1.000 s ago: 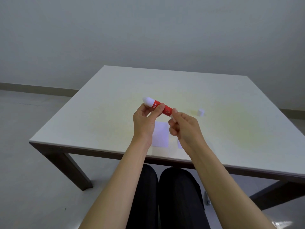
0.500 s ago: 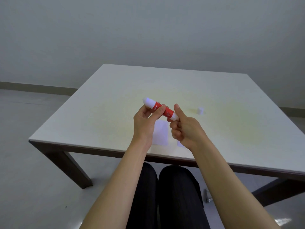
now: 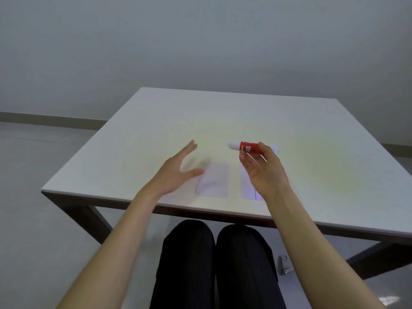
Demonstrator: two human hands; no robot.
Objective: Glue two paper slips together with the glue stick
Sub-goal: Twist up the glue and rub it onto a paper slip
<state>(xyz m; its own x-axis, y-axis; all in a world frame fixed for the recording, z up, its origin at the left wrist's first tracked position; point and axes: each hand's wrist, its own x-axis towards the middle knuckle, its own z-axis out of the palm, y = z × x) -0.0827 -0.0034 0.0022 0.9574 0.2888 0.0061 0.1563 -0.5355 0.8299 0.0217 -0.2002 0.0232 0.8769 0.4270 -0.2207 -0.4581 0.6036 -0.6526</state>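
My right hand [image 3: 265,169] holds a red glue stick [image 3: 247,147] level above the table, its white glue tip pointing left. My left hand [image 3: 178,169] is open, blurred, fingers spread, just left of a white paper slip [image 3: 215,182] that lies flat near the table's front edge. A second paper slip [image 3: 247,188] lies to the right of the first, partly hidden under my right hand and wrist. The glue stick's white cap [image 3: 274,147] stands on the table behind my right hand, mostly hidden.
The white square table [image 3: 245,117] has a dark frame and legs. Its front edge runs just behind my knees in black trousers [image 3: 214,264]. A small metal object [image 3: 283,265] lies on the floor under the table at right.
My left hand has let go of the glue stick and swung left, open. My right hand has carried the stick to the right, uncovering both slips.
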